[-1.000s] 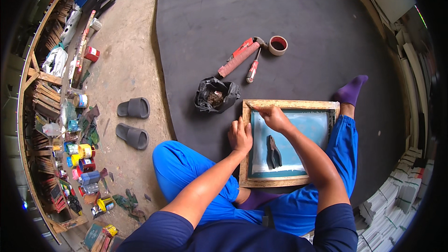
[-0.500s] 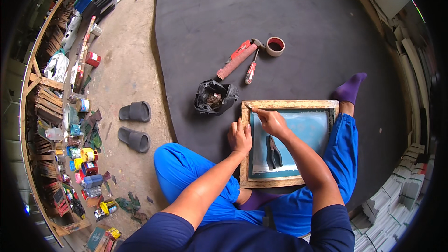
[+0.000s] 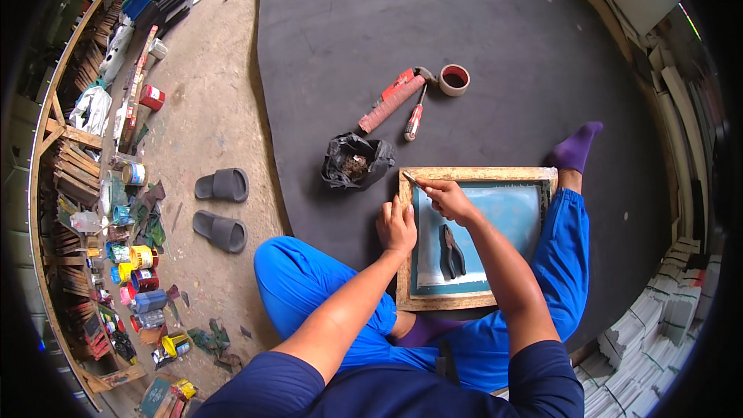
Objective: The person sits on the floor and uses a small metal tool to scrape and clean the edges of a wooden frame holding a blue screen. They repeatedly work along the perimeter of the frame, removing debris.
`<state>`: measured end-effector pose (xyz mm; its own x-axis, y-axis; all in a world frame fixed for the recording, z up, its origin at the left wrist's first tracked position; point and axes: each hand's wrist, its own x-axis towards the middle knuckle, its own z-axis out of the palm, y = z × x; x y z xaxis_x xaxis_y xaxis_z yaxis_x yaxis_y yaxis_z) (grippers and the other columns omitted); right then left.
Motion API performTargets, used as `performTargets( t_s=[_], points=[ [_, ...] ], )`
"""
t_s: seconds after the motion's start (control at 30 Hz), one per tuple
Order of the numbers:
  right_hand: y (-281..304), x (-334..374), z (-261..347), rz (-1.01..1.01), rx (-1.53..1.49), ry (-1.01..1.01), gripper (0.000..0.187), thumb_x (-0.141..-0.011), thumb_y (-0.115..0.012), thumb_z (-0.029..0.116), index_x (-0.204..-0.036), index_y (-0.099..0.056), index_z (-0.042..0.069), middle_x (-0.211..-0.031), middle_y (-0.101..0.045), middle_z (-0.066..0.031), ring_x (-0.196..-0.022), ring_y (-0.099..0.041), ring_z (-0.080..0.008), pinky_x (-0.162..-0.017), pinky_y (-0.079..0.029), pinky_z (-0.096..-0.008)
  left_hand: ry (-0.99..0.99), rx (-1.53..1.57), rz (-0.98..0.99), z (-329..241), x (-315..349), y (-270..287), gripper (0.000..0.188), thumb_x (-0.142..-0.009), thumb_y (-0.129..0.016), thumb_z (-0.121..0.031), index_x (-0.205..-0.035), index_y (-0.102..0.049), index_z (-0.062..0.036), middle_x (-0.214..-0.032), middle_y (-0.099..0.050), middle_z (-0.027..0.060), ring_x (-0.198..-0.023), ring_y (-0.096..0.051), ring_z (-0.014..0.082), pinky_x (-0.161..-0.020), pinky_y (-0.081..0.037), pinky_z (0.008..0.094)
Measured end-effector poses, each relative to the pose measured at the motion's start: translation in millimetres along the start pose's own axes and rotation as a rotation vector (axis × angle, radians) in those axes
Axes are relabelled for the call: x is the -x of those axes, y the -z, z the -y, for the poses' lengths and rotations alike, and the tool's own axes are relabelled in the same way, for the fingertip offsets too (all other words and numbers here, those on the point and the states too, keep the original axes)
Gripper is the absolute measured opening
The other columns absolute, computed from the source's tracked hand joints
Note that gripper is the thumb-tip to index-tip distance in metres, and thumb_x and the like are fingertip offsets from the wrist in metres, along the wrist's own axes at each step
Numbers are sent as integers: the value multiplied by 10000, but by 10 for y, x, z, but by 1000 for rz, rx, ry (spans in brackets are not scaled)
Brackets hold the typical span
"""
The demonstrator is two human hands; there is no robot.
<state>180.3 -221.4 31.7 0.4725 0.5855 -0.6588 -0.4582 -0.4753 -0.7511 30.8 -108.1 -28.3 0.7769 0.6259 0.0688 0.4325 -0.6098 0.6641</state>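
Between the blue-trousered legs (image 3: 561, 255), perhaps to keep it steady, a wooden frame (image 3: 449, 303) with a blue screen (image 3: 507, 220) lies on the dark mat (image 3: 333, 39). Pliers (image 3: 452, 252) rest on the screen, seemingly for easy reach. The left hand (image 3: 396, 226), fingers together, braces the frame's left side; whether it grips is unclear. The right hand (image 3: 447, 199) is closed around a slender tool (image 3: 412, 179) at the far left corner. Beyond lie a black bag (image 3: 337, 176), screwdriver (image 3: 414, 122) and hammer (image 3: 391, 105).

There are two hands (image 3: 397, 227) (image 3: 450, 201), two slippers (image 3: 222, 185) (image 3: 220, 231), one frame (image 3: 495, 173), one screwdriver (image 3: 414, 121).
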Motion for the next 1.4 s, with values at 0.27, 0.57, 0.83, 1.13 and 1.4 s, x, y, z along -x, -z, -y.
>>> performTargets(
  t_s=[0.27, 0.57, 0.83, 1.13, 1.4],
  points=[
    [-32, -14, 74, -56, 178, 72, 363, -1054, -546, 202, -1398, -659, 184, -736, -616, -9, -611, -570, -104, -530, -469, -299, -4, -32, -2, 2, 19, 2, 485, -992, -595, -355, -1345, -595, -22, -1118, -599, 143, -1046, -608, 363, -853, -491, 508],
    [54, -2, 688, 64, -72, -347, 305, -1092, -481, 309, -1340, -657, 297, -694, -495, 31, -479, -320, -41, -418, -220, -219, -26, -3, -35, 57, 7, -40, 482, -994, -595, -358, -1330, -606, -13, -1081, -596, 144, -998, -619, 363, -796, -494, 505],
    [-518, 224, 101, -439, 408, 288, 429, -992, -608, 164, -1407, -608, 58, -1273, -708, -195, -1143, -702, -282, -981, -521, -354, -16, 49, -26, 116, 20, -93, 460, -997, -558, -317, -1345, -604, -19, -1093, -605, 148, -999, -626, 356, -806, -499, 501],
    [-1151, 254, 79, -662, 373, 181, 409, -1017, -532, 178, -1405, -599, 67, -1122, -690, -300, -1084, -674, -444, -914, -530, -468, -170, 287, 200, 350, -92, 232, 544, -967, -604, -253, -1458, -530, -30, -1194, -623, 183, -1065, -652, 384, -904, -534, 453],
    [-1476, 224, 497, -704, 537, -83, 540, -981, -582, 230, -1499, -489, 107, -1122, -706, -295, -1081, -669, -486, -931, -521, -554, -271, 444, 438, 469, -267, 457, 361, -928, -664, -149, -1274, -620, -54, -1140, -637, 187, -1059, -646, 386, -878, -541, 453]
  ],
)
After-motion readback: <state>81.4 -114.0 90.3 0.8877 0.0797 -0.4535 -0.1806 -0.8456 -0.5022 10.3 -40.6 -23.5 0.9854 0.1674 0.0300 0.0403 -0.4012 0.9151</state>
